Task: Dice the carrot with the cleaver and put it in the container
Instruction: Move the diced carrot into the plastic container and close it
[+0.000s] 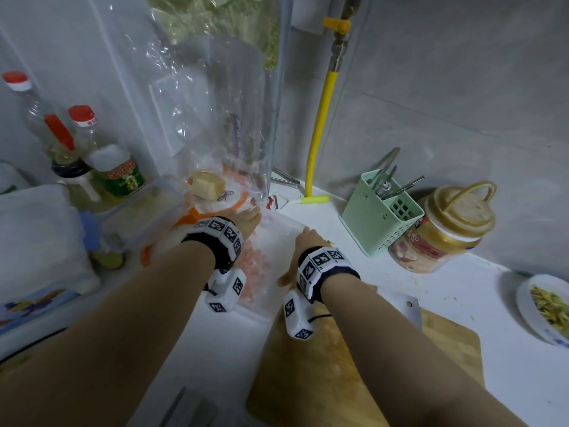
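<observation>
A clear plastic container [277, 235] stands on the white counter just beyond the wooden cutting board [446, 349]. Diced carrot [254, 268] shows pink-orange through its wall. My left hand [246, 218] lies with straight fingers on the container's far left corner. My right hand [308, 243] rests flat on its right side, thumb spread toward me; its fingertips are hidden. The cleaver [406, 306] lies flat on the board to the right of my right forearm, partly covered by it.
Oil and sauce bottles [101, 155] and a lidded box [138, 217] stand at the left. A hanging plastic bag [215, 103] is behind the container. A green utensil holder [381, 214], a gold-lidded jar [446, 229] and a plate of food [545, 306] are at the right.
</observation>
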